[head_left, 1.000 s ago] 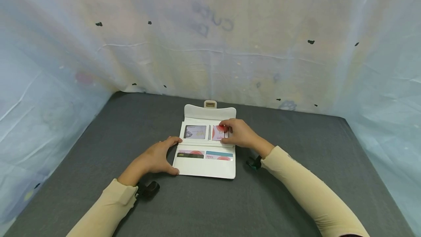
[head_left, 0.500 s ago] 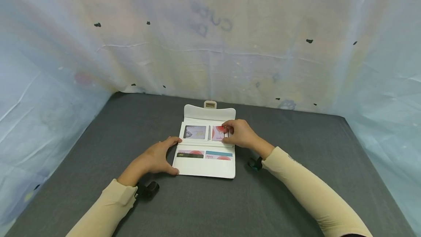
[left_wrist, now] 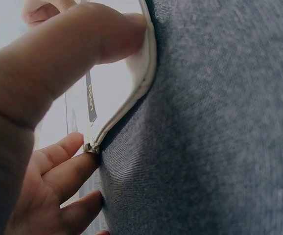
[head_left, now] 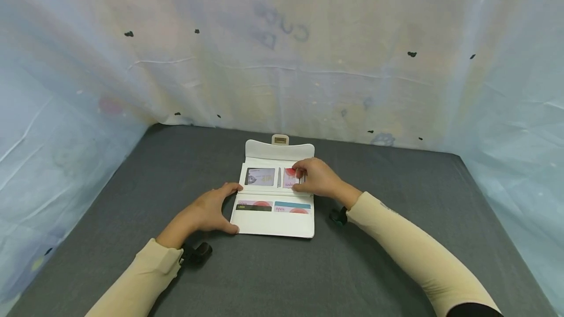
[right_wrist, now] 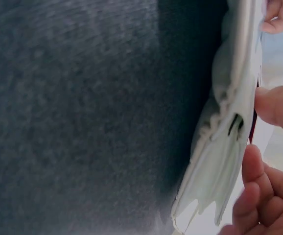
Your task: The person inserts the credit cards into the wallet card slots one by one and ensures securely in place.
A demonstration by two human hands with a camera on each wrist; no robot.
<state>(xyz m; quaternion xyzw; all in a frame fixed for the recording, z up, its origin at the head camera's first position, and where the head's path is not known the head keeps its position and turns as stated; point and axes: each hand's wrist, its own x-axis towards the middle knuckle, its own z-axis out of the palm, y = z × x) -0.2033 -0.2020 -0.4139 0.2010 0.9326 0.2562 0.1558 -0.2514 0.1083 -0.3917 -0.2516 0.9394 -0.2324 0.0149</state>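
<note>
An unfolded white wallet (head_left: 273,224) lies on the dark cloth. A grey-purple card (head_left: 261,177) shows in its upper left window. In the upper right window sits a pink card (head_left: 289,178) with a red pattern. My right hand (head_left: 319,177) pinches the pink card between thumb and fingertips, covering its right end. At the wallet's left edge, my left hand (head_left: 213,209) rests with thumb and fingers spread, steadying it. The left wrist view shows the left thumb lying over the edge, fingertips beside a zip pull (left_wrist: 91,147).
Several more cards (head_left: 293,208) stick out of the lower slots. The wallet's flap (head_left: 279,150), with a gold clasp (head_left: 280,140), is folded away at the top. Dark cloth (head_left: 396,219) covers the table. A pale curtain (head_left: 282,87) hangs behind and at both sides.
My right hand has shifted slightly left along the upper right window, covering more of the pink card. My left hand stays at the wallet's left edge.
</note>
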